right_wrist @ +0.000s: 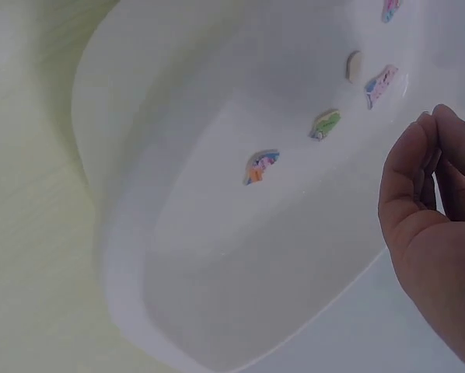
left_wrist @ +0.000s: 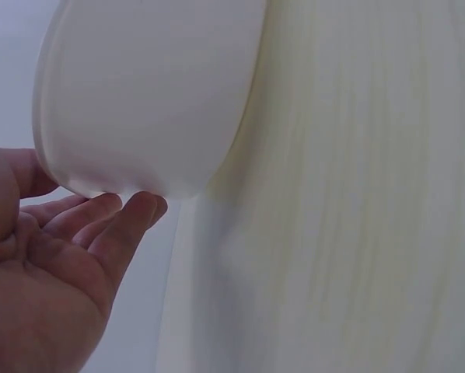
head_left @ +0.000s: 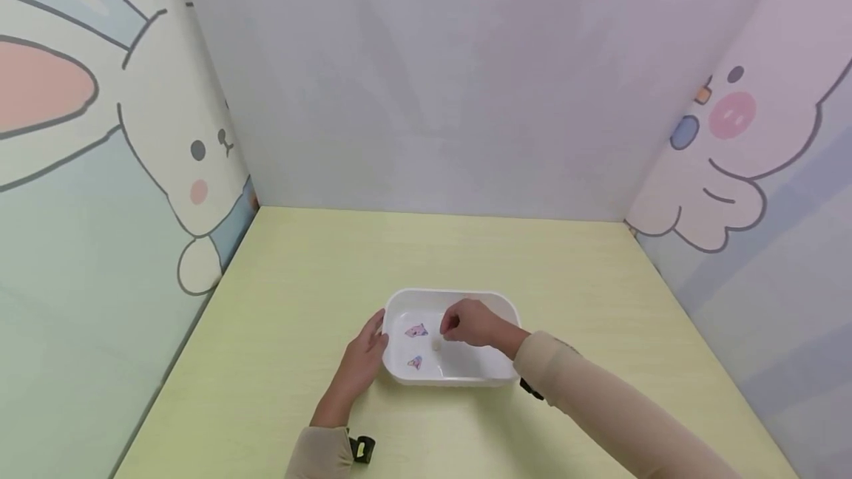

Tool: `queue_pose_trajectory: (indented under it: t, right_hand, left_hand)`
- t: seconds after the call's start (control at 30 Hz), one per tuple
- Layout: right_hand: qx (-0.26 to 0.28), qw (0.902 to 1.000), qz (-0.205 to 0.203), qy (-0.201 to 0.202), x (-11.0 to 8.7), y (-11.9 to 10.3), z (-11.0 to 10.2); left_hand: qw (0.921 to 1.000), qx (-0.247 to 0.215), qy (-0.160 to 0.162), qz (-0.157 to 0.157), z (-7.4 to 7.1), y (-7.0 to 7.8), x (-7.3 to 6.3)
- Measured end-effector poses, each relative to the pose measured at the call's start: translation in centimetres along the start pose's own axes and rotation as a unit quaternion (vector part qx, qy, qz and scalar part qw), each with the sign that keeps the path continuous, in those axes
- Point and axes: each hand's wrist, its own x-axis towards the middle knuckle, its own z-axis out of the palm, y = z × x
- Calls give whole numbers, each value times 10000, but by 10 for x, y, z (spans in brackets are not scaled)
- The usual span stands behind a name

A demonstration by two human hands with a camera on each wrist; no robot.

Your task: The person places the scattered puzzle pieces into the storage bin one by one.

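A white plastic tub [head_left: 466, 381] stands in front of the person. My left hand [head_left: 363, 357] is at its left end; in the left wrist view the fingertips [left_wrist: 141, 203] rest against the outside of the tub wall, fingers loosely bent. Over the tub's middle hovers my right hand [head_left: 471, 322], thumb and finger tips brought together with nothing showing between them. Small flat pieces lie inside: a pale plain one [right_wrist: 354, 67], a pink one [right_wrist: 382, 85], a green one [right_wrist: 326, 124], a rainbow-coloured one [right_wrist: 261, 167] and another at the top edge [right_wrist: 390, 9].
The tub is on a pale yellow tabletop [head_left: 319, 257]. A plain grey-lilac cloth wall [head_left: 426, 94] rises behind it, with cartoon-printed panels on the left [head_left: 160, 131] and right [head_left: 752, 168]. Black wrist straps [head_left: 362, 449] show at the sleeves.
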Motion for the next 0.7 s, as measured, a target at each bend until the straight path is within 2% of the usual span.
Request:
queue_pose_trajectory:
  t: [0.33, 0.7]
  right_hand:
    - [-660, 9972, 150, -316, 9, -8, 11]
    - [-1308, 9902, -373, -314, 17, -16, 22]
  left_hand:
    - [10000, 2, 22, -10, -1, 0, -1]
    - [9999, -155, -18, -20, -1, 1, -1]
